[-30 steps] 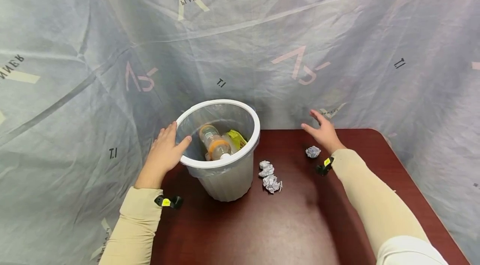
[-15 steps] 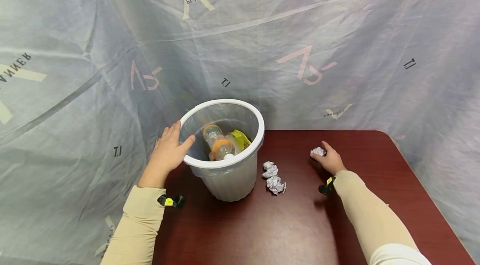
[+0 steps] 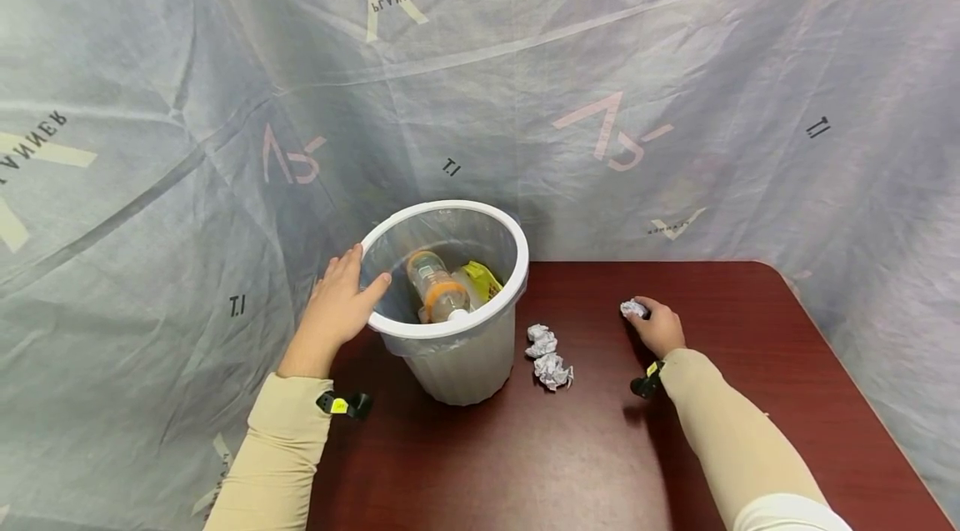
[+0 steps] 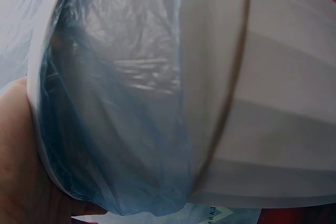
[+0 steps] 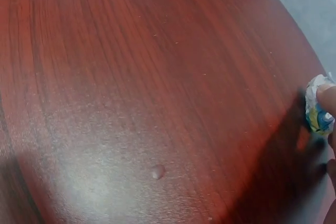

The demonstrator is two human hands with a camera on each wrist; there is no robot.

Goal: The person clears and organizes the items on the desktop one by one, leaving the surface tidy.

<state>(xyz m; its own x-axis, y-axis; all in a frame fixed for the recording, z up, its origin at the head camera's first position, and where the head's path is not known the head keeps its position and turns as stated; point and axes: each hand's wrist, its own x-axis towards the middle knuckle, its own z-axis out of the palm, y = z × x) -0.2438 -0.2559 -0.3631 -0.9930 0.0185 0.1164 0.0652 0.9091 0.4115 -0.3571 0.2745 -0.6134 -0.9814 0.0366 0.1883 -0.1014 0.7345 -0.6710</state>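
My left hand (image 3: 330, 306) holds the left rim of a white trash can (image 3: 457, 368), its thumb over the inside edge and its fingers along the outside. In the left wrist view, a translucent bag liner (image 4: 126, 87) folds over the rim beside the palm. Inside the can lie a clear plastic bottle (image 3: 435, 277) with orange bands and a yellow wrapper (image 3: 482, 279). Farther right, my right hand (image 3: 660, 327) pinches a crumpled paper ball (image 3: 633, 309) low over the table. In the right wrist view, this paper ball (image 5: 316, 106) shows white, yellow and blue patches.
Two more crumpled paper balls, an upper one (image 3: 541, 341) and a lower one (image 3: 552, 371), lie just right of the can. All stands on a dark red wooden table (image 3: 540, 464). A grey printed sheet (image 3: 480, 97) hangs behind and at the sides.
My right hand has come down from above the table onto the far right paper ball and taken hold of it. My left hand has stayed on the can's rim.
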